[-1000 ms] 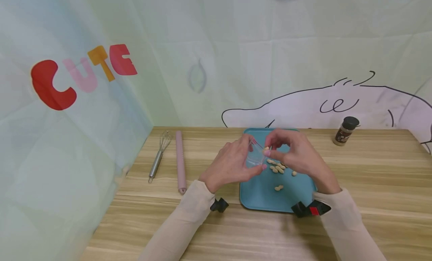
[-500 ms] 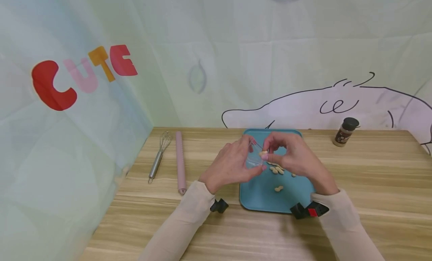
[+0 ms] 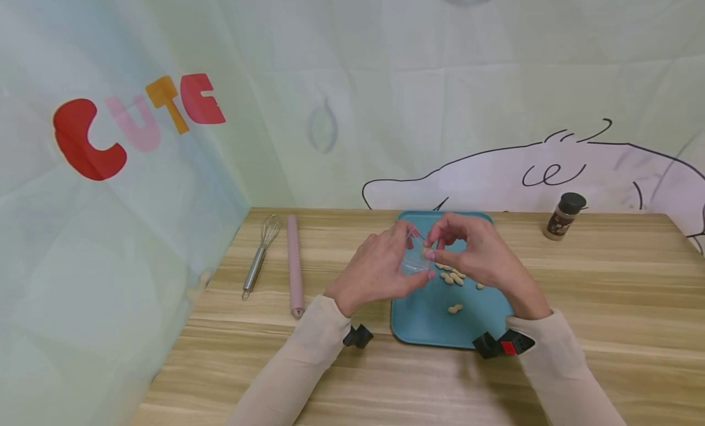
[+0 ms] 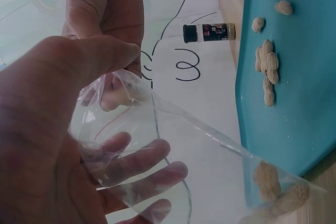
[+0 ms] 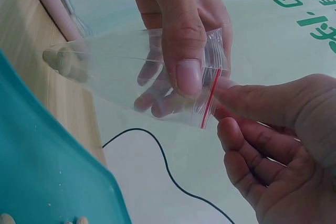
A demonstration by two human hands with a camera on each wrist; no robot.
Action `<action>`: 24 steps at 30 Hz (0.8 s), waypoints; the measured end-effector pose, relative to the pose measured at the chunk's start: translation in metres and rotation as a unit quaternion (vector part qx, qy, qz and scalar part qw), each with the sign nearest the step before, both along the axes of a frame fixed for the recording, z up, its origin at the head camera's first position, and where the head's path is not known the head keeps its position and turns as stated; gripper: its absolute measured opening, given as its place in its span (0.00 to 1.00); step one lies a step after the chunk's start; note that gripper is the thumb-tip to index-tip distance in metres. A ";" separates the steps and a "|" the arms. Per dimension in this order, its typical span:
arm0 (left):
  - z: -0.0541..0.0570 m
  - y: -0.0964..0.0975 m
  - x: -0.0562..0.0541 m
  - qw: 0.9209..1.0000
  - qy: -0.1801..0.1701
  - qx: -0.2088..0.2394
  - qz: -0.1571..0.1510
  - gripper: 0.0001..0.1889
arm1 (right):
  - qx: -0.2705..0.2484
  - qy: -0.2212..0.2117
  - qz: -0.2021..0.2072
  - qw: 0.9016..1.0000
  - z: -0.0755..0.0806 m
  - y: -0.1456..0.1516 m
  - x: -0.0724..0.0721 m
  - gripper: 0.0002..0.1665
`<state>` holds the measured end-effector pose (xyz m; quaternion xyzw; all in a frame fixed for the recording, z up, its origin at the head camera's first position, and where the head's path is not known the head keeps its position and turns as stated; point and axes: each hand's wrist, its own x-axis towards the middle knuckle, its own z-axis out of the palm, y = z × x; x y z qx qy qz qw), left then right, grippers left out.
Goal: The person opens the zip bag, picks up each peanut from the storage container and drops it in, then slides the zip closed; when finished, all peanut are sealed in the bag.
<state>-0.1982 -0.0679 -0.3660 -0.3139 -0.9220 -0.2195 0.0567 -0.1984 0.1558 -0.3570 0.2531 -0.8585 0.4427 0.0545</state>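
My left hand [image 3: 380,264] grips a clear zip bag [image 5: 123,74] near its red-striped mouth, thumb on the near side and fingers behind the plastic. Several peanuts [image 4: 268,181] lie in the bag's bottom corner. At the mouth, my right hand [image 3: 476,248] pinches a peanut [image 3: 426,252] between thumb and index finger, mostly hidden by the fingertips. Both hands are above a blue tray [image 3: 424,325]. On it lie a small cluster of loose peanuts [image 3: 453,278] and a single peanut [image 3: 455,308] nearer the front.
To the left on the wooden table [image 3: 341,383] lie a whisk [image 3: 256,264] and a pink rolled mat or rod [image 3: 295,267]. A spice jar with a black lid [image 3: 564,215] stands at the back right. A printed cloth [image 3: 341,95] hangs behind the table.
My right hand has moved slightly left and down, bringing the pinched peanut to the bag's mouth. The left hand and bag have stayed nearly still.
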 end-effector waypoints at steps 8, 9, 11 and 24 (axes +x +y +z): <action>0.000 -0.001 0.000 1.000 -0.002 -0.001 0.001 0.31 | 0.001 0.005 0.013 1.000 -0.001 0.004 -0.002 0.08; -0.001 -0.001 0.000 1.000 -0.003 -0.001 0.000 0.31 | 0.004 0.002 0.012 1.000 -0.001 0.006 -0.002 0.08; -0.001 -0.001 0.000 1.000 -0.004 -0.002 0.001 0.32 | 0.014 -0.005 0.008 1.000 0.000 0.009 -0.002 0.08; 0.000 -0.001 -0.001 1.000 -0.004 -0.004 0.005 0.33 | 0.066 -0.046 -0.019 0.997 -0.006 0.024 -0.012 0.15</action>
